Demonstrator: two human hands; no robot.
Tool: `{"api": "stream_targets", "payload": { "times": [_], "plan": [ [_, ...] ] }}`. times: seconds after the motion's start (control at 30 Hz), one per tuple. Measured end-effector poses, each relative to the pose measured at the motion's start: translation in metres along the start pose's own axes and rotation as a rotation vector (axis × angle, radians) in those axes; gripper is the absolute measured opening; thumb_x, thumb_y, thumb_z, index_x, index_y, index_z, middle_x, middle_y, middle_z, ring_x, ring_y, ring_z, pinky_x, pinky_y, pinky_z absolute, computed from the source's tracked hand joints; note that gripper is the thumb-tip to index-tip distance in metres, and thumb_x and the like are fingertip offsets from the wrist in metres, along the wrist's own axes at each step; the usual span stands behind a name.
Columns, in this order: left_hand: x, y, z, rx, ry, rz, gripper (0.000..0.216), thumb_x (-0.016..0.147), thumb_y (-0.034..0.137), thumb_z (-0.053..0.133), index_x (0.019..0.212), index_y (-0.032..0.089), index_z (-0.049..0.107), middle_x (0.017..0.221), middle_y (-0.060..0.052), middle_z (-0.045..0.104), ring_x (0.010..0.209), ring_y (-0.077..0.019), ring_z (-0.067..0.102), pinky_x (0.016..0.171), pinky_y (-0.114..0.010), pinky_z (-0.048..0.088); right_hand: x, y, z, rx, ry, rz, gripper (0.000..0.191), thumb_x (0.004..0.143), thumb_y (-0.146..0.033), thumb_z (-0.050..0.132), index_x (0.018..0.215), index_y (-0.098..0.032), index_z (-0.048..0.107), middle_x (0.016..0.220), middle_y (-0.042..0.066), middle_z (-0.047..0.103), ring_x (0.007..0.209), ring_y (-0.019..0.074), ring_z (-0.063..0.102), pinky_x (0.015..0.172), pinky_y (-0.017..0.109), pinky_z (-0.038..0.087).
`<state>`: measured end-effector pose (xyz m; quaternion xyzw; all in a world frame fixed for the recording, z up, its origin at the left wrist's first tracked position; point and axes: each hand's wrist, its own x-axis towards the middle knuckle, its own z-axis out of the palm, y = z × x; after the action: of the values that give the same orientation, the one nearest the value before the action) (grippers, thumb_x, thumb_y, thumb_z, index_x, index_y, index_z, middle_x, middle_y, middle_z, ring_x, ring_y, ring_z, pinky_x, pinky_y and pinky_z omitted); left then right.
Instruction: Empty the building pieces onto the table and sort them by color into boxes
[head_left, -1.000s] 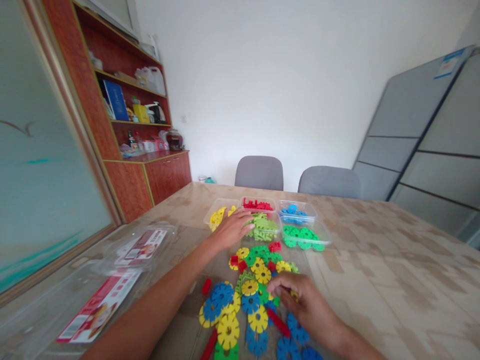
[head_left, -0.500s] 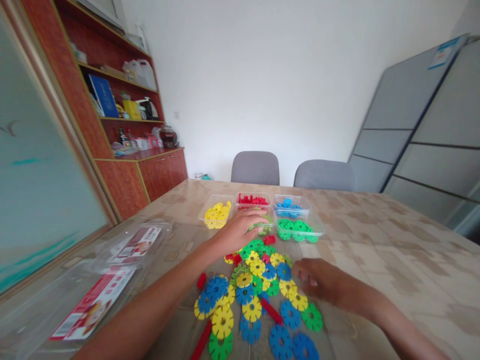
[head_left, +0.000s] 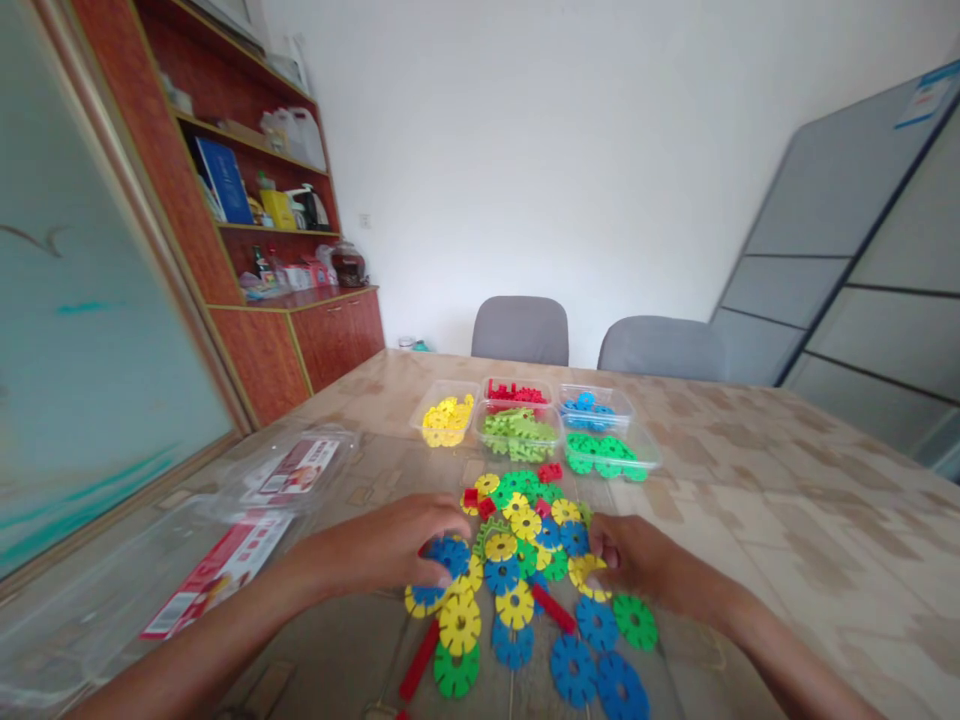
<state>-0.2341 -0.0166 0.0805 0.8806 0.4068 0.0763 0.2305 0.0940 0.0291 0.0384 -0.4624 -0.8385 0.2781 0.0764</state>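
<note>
Fingers of my left hand are curled down over a blue plastic gear-shaped disc at the near-left edge of the loose pile, pinching its rim as far as I can judge. My right hand sits at the pile's other side, fingers bent together on a yellow plastic gear-shaped disc, though whether it is truly gripped or only touched I cannot tell.

Both discs lie flat on the marbled bench, overlapping neighbours. Just right of my left fingers are a yellow disc with a hub and another blue one, so I want to lift the blue piece straight up by its teeth, not drag it, or the notched edges may snag and pull the rest along. Same on the right: a green disc lies just nearer me than those fingers, a red plastic bar close by to their left.

Beyond both hands, well past the pile, stand the clear plastic trays: yellow pieces, light green pieces, dark green pieces, red and blue behind. A clear lidded box with a red label lies far left of my left fingers.

Best is one colour per hand, a clean grip on the rim, then a high carry.
</note>
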Motion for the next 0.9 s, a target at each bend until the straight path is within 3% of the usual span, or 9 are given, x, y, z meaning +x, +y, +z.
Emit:
{"api": "stream_targets", "payload": {
  "times": [0.17,0.33,0.43,0.57,0.7,0.9],
  "plan": [
    [0.0,-0.006,0.005,0.038,-0.076,-0.064,0.046,0.064,0.016,0.074,0.107,0.022,0.056,0.108,-0.001,0.056,0.1,-0.0205,0.054,0.081,-0.025,0.042,0.007,0.01,0.007,0.136,0.005,-0.063,0.012,0.073,-0.021,0.061,0.075,-0.019,0.05,0.067,-0.003,0.057,0.061,0.013,0.052,0.051,0.021,0.034],
    [0.004,-0.014,0.002,0.099,0.012,-0.122,0.011,0.077,0.013,0.059,0.084,0.019,0.053,0.087,0.001,0.058,0.083,-0.0163,0.055,0.069,-0.023,0.037,0.013,0.017,0.016,0.216,0.02,-0.138,0.009,0.079,-0.027,0.058,0.08,-0.018,0.057,0.061,-0.005,0.053,0.056,0.0115,0.048,0.05,0.022,0.032],
    [0.0,-0.015,-0.006,0.181,0.051,-0.228,0.007,0.08,0.014,0.057,0.084,0.019,0.054,0.086,0.0,0.06,0.083,-0.0177,0.056,0.069,-0.024,0.037,0.013,0.015,0.018,0.13,0.058,-0.063,0.006,0.075,-0.023,0.061,0.077,-0.018,0.058,0.062,-0.004,0.055,0.057,0.0122,0.05,0.05,0.022,0.031],
    [-0.007,-0.008,-0.009,0.199,-0.073,-0.288,0.023,0.071,0.026,0.072,0.088,0.02,0.058,0.087,0.001,0.062,0.082,-0.0191,0.057,0.066,-0.024,0.037,0.006,-0.004,0.013,-0.105,0.091,0.119,0.009,0.072,-0.024,0.064,0.073,-0.019,0.057,0.069,0.0,0.062,0.062,0.0157,0.055,0.052,0.024,0.03],
    [-0.006,-0.001,0.004,0.266,-0.124,-0.235,0.04,0.062,0.032,0.08,0.093,0.021,0.057,0.094,-0.001,0.061,0.084,-0.0208,0.057,0.067,-0.025,0.039,0.0,-0.022,0.009,-0.268,0.103,0.2,0.011,0.073,-0.024,0.065,0.074,-0.02,0.055,0.076,0.003,0.064,0.067,0.0177,0.056,0.053,0.025,0.027],
    [0.003,0.003,0.014,0.209,-0.08,-0.082,0.024,0.069,0.016,0.074,0.083,0.019,0.054,0.094,0.0,0.056,0.088,-0.0176,0.055,0.071,-0.022,0.039,0.009,-0.007,0.018,-0.084,0.071,0.109,0.016,0.067,-0.019,0.068,0.07,-0.019,0.052,0.067,-0.002,0.058,0.061,0.0143,0.051,0.051,0.023,0.027]
  ]
}}
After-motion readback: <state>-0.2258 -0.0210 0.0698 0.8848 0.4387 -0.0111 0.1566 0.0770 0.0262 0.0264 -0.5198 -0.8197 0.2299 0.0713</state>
